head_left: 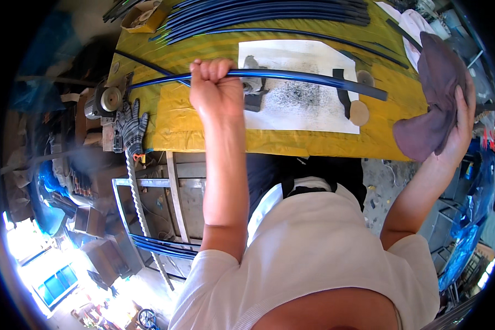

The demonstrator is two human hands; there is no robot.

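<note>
The left hand (217, 85) makes a fist around a blue rod (308, 77); the right hand (463, 120), way out wide, holds a dark cloth (437, 91), apparently by its edge.

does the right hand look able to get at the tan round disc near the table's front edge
Probably yes: the disc lies uncovered, and the blue rod in the left hand does not cover it. The right hand holds a brown cloth, though, which would likely need setting down first.
</note>
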